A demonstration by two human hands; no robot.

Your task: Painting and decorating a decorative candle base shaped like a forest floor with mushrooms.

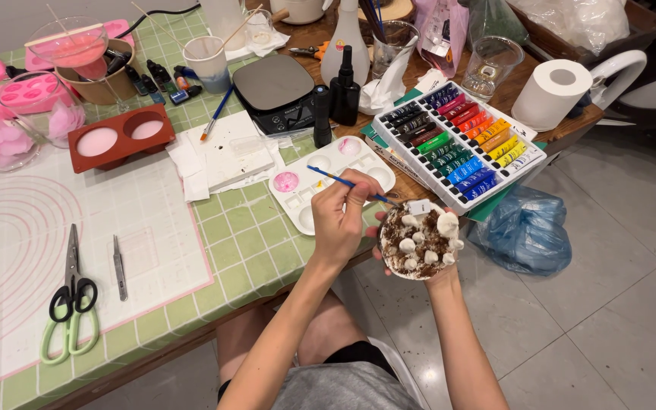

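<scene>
Between both hands (337, 220), brush (351, 183) over mushroom disc (419, 241).

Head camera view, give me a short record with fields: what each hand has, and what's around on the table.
left hand: left hand grips a thin blue paintbrush, its tip near the round piece
right hand: right hand holds from below a round brown craft piece topped with white mushroom shapes
nearest on table: white paint palette with pink paint in two wells
right of palette: open box of paint tubes in many colours
far left: scissors with green handles and tweezers on a white mat
behind: red-brown two-hole mould, digital scale, paper roll
</scene>
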